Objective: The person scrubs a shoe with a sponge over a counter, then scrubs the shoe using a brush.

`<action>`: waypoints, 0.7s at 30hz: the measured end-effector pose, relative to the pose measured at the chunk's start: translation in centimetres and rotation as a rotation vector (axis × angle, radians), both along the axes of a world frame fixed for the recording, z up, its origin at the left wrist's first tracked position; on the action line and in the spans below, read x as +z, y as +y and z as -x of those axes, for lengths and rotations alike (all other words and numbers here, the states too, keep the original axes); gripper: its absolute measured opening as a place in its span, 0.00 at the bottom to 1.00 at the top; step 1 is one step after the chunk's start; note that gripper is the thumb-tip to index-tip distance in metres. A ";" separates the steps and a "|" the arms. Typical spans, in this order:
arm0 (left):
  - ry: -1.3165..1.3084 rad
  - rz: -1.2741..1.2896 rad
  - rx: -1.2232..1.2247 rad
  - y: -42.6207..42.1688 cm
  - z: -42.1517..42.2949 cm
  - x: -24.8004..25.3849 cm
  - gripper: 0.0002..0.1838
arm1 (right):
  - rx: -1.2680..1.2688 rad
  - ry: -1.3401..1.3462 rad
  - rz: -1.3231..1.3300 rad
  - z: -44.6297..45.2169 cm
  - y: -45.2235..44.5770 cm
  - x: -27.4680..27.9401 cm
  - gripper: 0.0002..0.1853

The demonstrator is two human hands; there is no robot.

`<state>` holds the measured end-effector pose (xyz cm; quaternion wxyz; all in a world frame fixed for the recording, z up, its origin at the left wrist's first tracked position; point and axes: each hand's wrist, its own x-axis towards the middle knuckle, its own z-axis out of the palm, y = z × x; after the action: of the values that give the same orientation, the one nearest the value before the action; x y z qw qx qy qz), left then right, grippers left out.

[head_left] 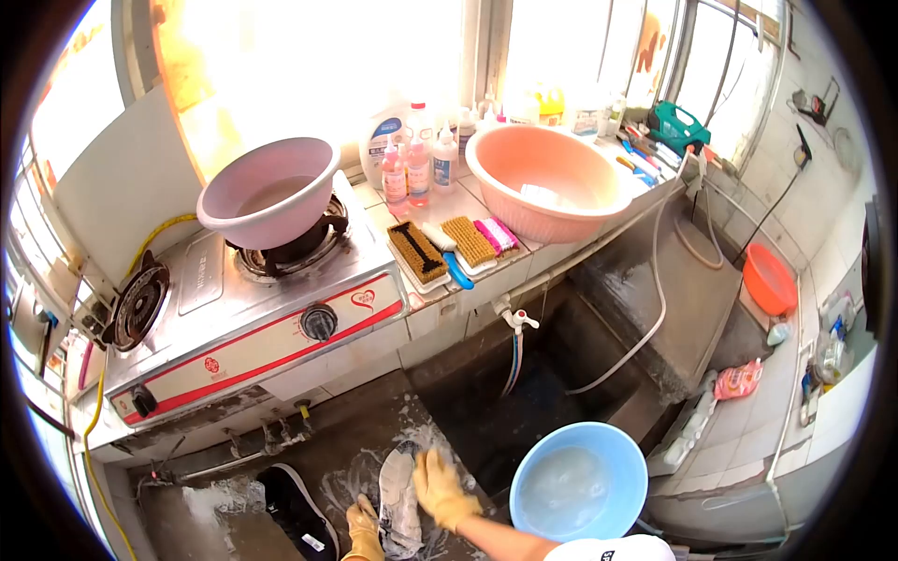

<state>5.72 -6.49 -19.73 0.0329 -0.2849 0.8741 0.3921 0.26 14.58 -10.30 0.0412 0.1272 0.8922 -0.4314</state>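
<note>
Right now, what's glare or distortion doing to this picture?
Head view: the windows are blown out to white, haze softens the bottles beneath, the sink sinks into shadow, and wide-angle distortion bends the outer walls inside a black border.

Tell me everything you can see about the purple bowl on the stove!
The purple bowl is round, wide at the top and narrower below, with a smooth rim. It is pale, pinkish purple and looks like plastic. Inside is what looks like murky water. It sits on the black stand of a burner on the stove, near the bright window. Neither the left hand nor the right hand touches it.
</note>
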 end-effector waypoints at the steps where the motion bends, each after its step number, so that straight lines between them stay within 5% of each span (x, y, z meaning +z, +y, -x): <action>1: -0.038 -0.062 0.035 -0.3 -0.3 -1.0 0.33 | 0.048 -0.090 -0.012 -3.2 -0.9 -1.5 0.32; 2: 0.004 -0.030 0.026 0.7 -0.2 1.6 0.34 | 0.156 -0.199 0.154 -5.2 -0.9 0.6 0.34; 4: -0.031 -0.045 0.059 0.7 -0.6 0.0 0.34 | 0.428 -0.412 -0.030 -9.6 -2.4 0.3 0.32; 6: -0.125 -0.063 0.118 0.8 -0.1 0.2 0.33 | 0.369 -0.213 -0.066 -7.0 -1.0 1.9 0.33; 8: -0.106 -0.058 0.142 1.1 -0.3 -0.4 0.33 | 0.316 0.139 -0.127 -3.7 0.1 -4.6 0.34; 9: -0.087 -0.045 0.158 1.2 -0.3 -0.2 0.34 | 0.275 -0.058 -0.108 0.2 0.5 2.6 0.31; 10: -0.087 -0.050 0.167 1.4 -0.3 0.0 0.34 | 0.185 -0.133 -0.064 3.6 0.6 3.1 0.29; 14: -0.130 -0.034 0.146 1.5 -0.2 0.9 0.33 | 0.181 0.067 -0.220 8.8 0.5 -1.5 0.31; 16: -0.061 0.005 0.127 1.1 -0.4 -1.0 0.33 | 0.137 0.237 -0.118 5.4 0.2 -1.4 0.28; 17: -0.059 -0.001 0.131 1.2 -0.3 -0.8 0.33 | 0.219 0.314 -0.340 2.5 0.1 -1.6 0.28; 19: -0.155 -0.030 0.166 1.8 0.1 1.6 0.33 | 0.208 -0.098 -0.026 -3.1 -1.1 2.4 0.24; 20: -0.171 -0.013 0.171 2.0 0.2 2.2 0.34 | 0.409 0.133 -0.346 -7.8 -1.5 1.0 0.24; 21: -0.171 -0.015 0.171 2.0 0.2 2.0 0.34 | 0.410 0.132 -0.349 -9.0 -1.4 -1.0 0.24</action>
<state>5.47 -4.45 -17.74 0.0760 -0.3906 0.8375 0.3744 9.31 13.16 -11.28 0.0467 -0.0791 0.9608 -0.2615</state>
